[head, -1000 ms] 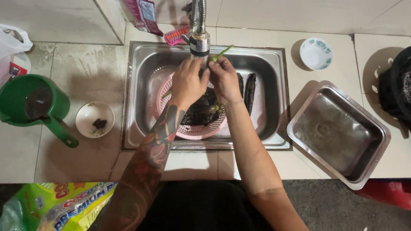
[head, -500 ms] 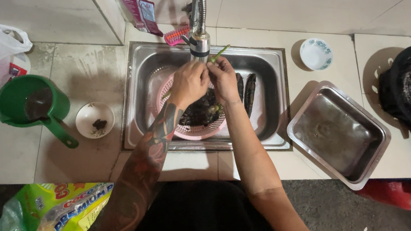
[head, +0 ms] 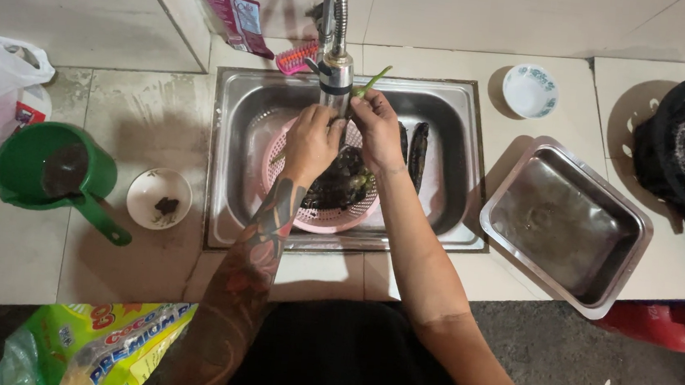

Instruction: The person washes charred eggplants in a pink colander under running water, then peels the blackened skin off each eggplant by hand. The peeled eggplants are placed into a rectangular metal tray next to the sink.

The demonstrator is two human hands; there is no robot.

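A green stalk (head: 371,80) is held under the faucet (head: 336,68) by both hands, left hand (head: 312,139) and right hand (head: 378,128) closed together on it, above the pink colander (head: 307,214) of dark vegetables, apparently being rinsed. Careful turning would be required next.

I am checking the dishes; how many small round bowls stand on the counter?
2: a white bowl left of the sink, and a patterned bowl behind its right corner.
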